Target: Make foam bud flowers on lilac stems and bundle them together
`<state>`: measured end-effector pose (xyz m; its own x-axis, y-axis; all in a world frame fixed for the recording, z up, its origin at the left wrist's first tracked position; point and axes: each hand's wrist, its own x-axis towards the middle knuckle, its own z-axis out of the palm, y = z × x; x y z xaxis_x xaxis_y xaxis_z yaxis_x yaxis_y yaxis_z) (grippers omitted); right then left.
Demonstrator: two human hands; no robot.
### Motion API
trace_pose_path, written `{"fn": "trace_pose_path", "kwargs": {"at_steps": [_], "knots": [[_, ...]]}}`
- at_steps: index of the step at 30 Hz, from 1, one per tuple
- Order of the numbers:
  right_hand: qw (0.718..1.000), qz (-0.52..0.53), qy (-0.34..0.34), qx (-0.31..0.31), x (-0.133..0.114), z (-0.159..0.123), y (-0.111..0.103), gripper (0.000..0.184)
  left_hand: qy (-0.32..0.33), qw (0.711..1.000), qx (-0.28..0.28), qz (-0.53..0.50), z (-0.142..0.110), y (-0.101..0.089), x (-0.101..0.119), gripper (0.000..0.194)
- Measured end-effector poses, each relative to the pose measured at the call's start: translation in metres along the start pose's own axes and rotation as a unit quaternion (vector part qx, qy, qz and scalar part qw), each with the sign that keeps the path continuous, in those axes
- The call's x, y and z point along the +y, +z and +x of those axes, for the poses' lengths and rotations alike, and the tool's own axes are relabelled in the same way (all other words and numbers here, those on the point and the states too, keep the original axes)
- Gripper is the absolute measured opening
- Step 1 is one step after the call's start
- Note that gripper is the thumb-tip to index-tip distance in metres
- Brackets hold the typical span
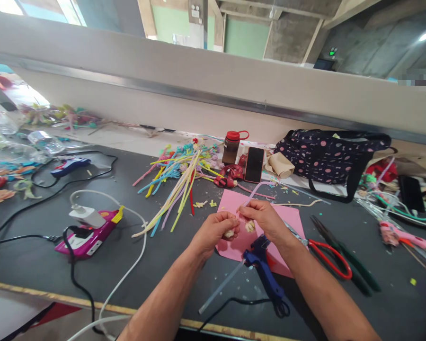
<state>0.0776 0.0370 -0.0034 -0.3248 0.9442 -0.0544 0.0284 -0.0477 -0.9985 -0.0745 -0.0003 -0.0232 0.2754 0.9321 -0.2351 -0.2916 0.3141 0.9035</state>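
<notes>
Over a pink sheet (230,204), my two hands are close together. My left hand (218,229) is closed, with a small cream fuzzy piece (229,233) showing under its fingers. My right hand (261,217) pinches a lilac pipe cleaner (257,189), which curves up and to the right. Another cream tuft (250,226) shows below the right fingers. Whether the two tufts belong to one piece, and whether the left fingertips also grip the pipe cleaner, I cannot tell. Just below lies a blue glue gun (264,272) with a clear glue stick (222,286) in its back.
Red-handled pliers (332,260) and dark green-handled scissors (344,253) lie right. Behind are pipe-cleaner flowers (184,175), a bottle (231,149), a phone (254,165) and a patterned bag (326,158). A magenta power strip (92,239) with trailing cords is left; a pink glue gun (401,234) far right.
</notes>
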Motion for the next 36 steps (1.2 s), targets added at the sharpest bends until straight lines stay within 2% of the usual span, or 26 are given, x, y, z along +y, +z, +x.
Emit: {"fn": "trace_pose_path", "kwargs": {"at_steps": [6, 14, 17, 23, 31, 36], "knots": [[1.0, 0.0, 0.006, -0.008, 0.0, 0.0, 0.0, 0.023, -0.007, 1.0, -0.008, 0.008, -0.002, -0.001, 0.003, 0.022], [0.999, 0.005, 0.017, -0.038, 0.002, 0.001, -0.002, 0.034, -0.009, 1.0, 0.001, -0.004, -0.001, 0.001, 0.003, 0.015], [0.999, 0.001, 0.017, -0.05, 0.003, 0.001, -0.002, 0.029, 0.005, 1.0, 0.005, 0.0, -0.001, 0.001, 0.003, 0.013], [0.999, -0.009, 0.003, -0.041, 0.008, 0.001, 0.002, 0.016, 0.049, 0.995, 0.025, 0.081, 0.001, 0.0, 0.0, 0.017], [0.999, 0.008, -0.019, -0.042, 0.009, 0.002, 0.003, 0.016, 0.059, 0.993, 0.023, 0.096, 0.002, -0.002, 0.0, 0.024], [0.999, 0.025, -0.024, -0.028, 0.013, 0.005, 0.001, 0.016, 0.082, 0.987, 0.055, 0.129, 0.001, -0.002, 0.001, 0.021]]}}
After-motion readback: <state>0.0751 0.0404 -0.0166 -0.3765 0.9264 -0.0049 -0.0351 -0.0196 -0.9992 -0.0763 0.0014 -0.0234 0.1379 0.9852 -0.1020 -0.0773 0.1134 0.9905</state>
